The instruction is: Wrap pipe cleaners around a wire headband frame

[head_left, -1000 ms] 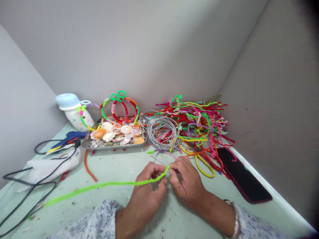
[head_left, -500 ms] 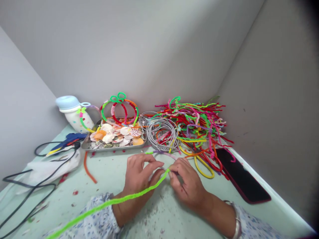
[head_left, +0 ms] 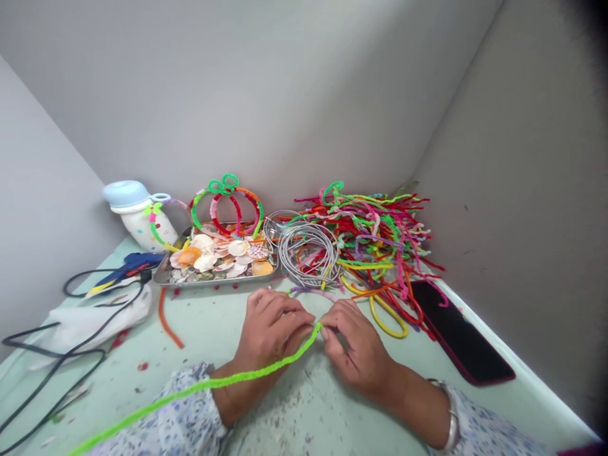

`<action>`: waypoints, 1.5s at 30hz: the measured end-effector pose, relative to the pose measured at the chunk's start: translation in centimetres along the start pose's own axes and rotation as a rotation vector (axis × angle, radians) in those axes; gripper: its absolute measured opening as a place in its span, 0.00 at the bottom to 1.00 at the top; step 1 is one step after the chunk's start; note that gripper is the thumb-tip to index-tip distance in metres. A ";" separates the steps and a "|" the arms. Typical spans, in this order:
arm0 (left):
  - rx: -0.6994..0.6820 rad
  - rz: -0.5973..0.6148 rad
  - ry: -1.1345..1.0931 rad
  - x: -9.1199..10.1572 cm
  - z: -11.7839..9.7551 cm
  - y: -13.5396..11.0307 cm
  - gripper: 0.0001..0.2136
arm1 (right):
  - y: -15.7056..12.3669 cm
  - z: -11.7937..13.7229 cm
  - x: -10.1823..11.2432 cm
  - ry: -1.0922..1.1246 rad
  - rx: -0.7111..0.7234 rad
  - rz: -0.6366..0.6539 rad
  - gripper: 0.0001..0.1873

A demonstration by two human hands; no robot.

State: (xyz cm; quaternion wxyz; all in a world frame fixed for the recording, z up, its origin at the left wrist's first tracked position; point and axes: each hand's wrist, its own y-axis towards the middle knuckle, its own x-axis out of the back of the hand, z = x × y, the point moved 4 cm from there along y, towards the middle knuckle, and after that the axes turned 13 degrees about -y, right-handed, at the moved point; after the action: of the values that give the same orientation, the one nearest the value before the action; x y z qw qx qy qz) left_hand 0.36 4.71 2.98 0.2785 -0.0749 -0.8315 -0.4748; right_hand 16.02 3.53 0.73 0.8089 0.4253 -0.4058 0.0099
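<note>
A long bright green pipe cleaner (head_left: 228, 380) runs from my fingertips down to the lower left, passing over my left wrist and sleeve. My right hand (head_left: 354, 345) pinches its upper end between thumb and forefinger. My left hand (head_left: 273, 326) is closed right beside that end, its thumb and fingers pressed together against the pipe cleaner. Just behind both hands curves a thin band (head_left: 311, 292) wrapped in purple, pink and green; part of it is hidden by my hands, so I cannot tell whether they hold it too.
A metal tray (head_left: 218, 284) of seashells stands behind, with wrapped hoops (head_left: 259, 212) on it. Grey wire coils (head_left: 308, 253) lie beside a heap of coloured pipe cleaners (head_left: 375, 228). A phone (head_left: 463, 335) is at right; a bottle (head_left: 142, 218), plastic bag (head_left: 99, 320) and black cable (head_left: 61, 361) at left.
The fingers of my left hand have closed in toward the pipe cleaner's end. My right hand keeps its pinch almost in place. The pipe cleaner's lower tail has swung slightly left.
</note>
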 end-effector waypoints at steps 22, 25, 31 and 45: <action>-0.016 0.073 -0.105 -0.3 0.7 -0.3 0.02 | -0.2 -0.4 0.1 0.065 0.073 0.028 0.07; -0.012 0.074 -0.112 -0.2 0.7 -0.3 0.02 | -0.2 -0.4 0.0 0.068 0.082 0.027 0.08; 0.060 0.097 -0.132 -0.2 0.5 -0.2 0.05 | -0.1 -0.4 0.0 0.070 0.085 0.035 0.07; 0.239 0.092 -0.332 -0.7 0.8 -0.6 0.02 | 0.0 -0.4 0.0 0.060 0.088 0.042 0.08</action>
State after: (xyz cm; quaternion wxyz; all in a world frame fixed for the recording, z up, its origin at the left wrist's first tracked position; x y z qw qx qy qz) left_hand 0.40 5.16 1.83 0.1659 -0.1565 -0.9120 -0.3409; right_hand 16.24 3.80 0.64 0.8008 0.4513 -0.3894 0.0576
